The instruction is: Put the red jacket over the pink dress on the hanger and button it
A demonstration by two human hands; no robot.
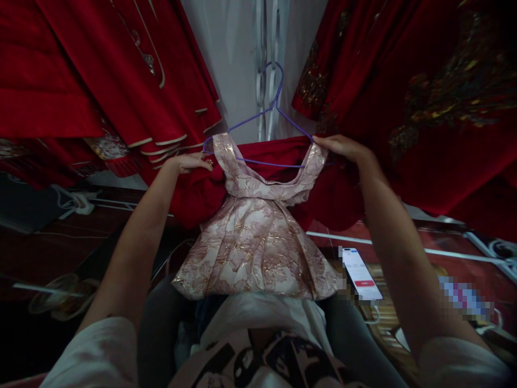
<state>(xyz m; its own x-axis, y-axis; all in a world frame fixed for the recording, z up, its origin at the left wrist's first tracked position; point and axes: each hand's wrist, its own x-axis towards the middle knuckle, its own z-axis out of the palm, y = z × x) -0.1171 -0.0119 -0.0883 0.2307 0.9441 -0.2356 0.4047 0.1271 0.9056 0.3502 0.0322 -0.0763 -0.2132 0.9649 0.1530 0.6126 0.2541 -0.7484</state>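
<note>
A small pink-and-white brocade dress [258,242] with gold thread hangs by its shoulder straps on a purple wire hanger [252,117], above my lap. The hanger's hook is up by a metal chain [260,86]. At the right strap, my right hand [343,146] pinches the dress close to the hanger's end. My left hand [188,163] is closed beside the left strap, just under the hanger's other end. A small gold bead-like piece [209,163] shows at its fingertips; what they grip is unclear. Red cloth [197,196] bunches behind the dress.
Red embroidered garments hang at left [133,70] and right [404,108]. A lit phone [362,274] lies on a woven brown surface to the right, near a blurred blue packet [464,296]. A clear plastic container [60,296] is at lower left. White rack bars [444,252] run low behind.
</note>
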